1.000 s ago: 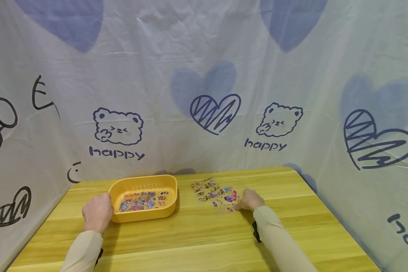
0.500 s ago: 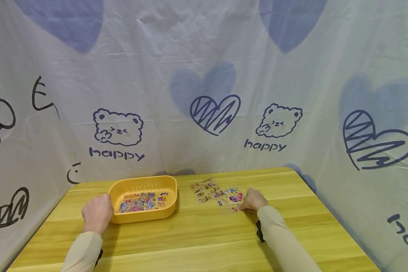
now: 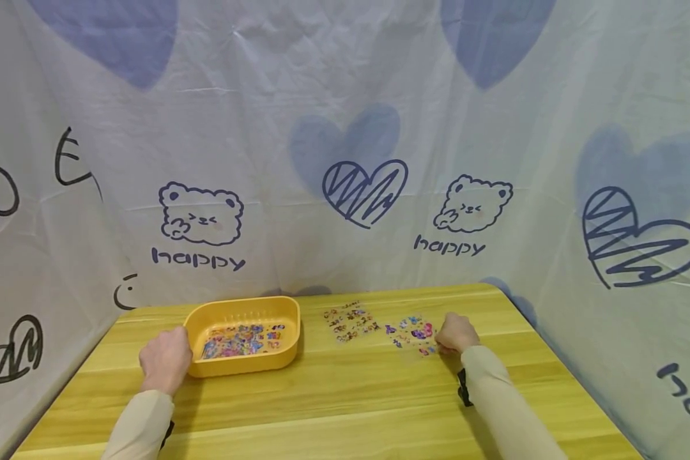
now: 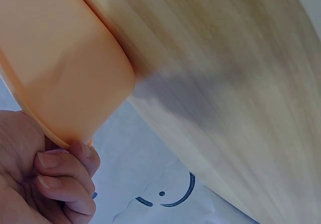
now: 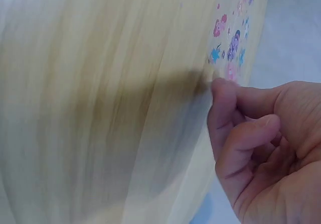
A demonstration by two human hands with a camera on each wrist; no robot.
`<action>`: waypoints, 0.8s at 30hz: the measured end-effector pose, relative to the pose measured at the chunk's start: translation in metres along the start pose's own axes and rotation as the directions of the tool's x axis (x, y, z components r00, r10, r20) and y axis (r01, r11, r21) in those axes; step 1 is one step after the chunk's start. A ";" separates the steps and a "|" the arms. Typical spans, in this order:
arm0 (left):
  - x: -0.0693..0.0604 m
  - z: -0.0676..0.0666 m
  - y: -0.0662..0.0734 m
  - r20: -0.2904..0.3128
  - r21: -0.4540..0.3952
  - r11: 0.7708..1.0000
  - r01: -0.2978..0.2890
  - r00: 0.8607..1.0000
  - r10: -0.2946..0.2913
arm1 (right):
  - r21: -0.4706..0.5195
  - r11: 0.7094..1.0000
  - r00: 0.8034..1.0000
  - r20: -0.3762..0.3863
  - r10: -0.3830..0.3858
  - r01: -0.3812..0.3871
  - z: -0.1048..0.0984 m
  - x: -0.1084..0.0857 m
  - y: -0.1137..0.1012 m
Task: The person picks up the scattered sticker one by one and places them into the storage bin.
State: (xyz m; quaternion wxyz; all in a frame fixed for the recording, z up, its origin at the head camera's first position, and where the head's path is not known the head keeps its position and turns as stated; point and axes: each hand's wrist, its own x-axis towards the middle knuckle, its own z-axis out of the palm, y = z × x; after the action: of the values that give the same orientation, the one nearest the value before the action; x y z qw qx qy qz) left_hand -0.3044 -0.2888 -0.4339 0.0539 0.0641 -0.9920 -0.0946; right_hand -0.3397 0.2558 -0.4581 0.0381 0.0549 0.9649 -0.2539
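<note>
A yellow plastic basin (image 3: pixel 250 364) stands on the table's left side, colourful sticker sheets (image 3: pixel 232 340) lying inside it. My left hand (image 3: pixel 165 359) grips the basin's left rim; the left wrist view shows its fingers (image 4: pixel 67 171) curled at the edge. Right of centre lies a clear sticker sheet (image 3: pixel 415 333) with pink, purple and blue figures. At that sheet's right edge, my right hand (image 3: pixel 459 333) pinches it between thumb and index finger, the other fingers (image 5: pixel 246 138) curled. Another clear sheet with small brownish stickers (image 3: pixel 349 322) lies between the basin and the pinched sheet.
The wood-grain table (image 3: pixel 299 415) has rounded back corners. A white curtain (image 3: pixel 333 268) printed with hearts and bears hangs close behind it and along both sides.
My right hand has moved right with the pink and purple sticker sheet, which has come apart from the brownish sheet it overlapped. My left hand and the basin have stayed put.
</note>
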 end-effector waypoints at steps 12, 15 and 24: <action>-0.002 0.001 0.000 -0.029 -0.001 1.000 -0.020 0.999 0.020 | 0.317 0.947 0.995 0.095 0.011 -0.041 -0.012 0.008 0.029; -0.002 0.001 -0.001 -0.031 -0.001 1.000 -0.021 0.999 0.021 | 0.388 0.920 0.992 0.125 0.007 -0.055 -0.014 0.010 0.031; 0.000 0.001 -0.001 -0.026 -0.003 1.000 -0.015 1.000 0.015 | 0.494 0.866 0.986 0.166 -0.003 -0.081 -0.020 0.013 0.028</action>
State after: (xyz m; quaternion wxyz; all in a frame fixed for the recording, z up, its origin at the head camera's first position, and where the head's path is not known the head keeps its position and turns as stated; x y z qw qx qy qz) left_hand -0.3041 -0.2895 -0.4353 0.0675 0.0575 -0.9915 -0.0951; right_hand -0.3501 0.2914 -0.4559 0.1055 0.0618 0.8589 -0.4974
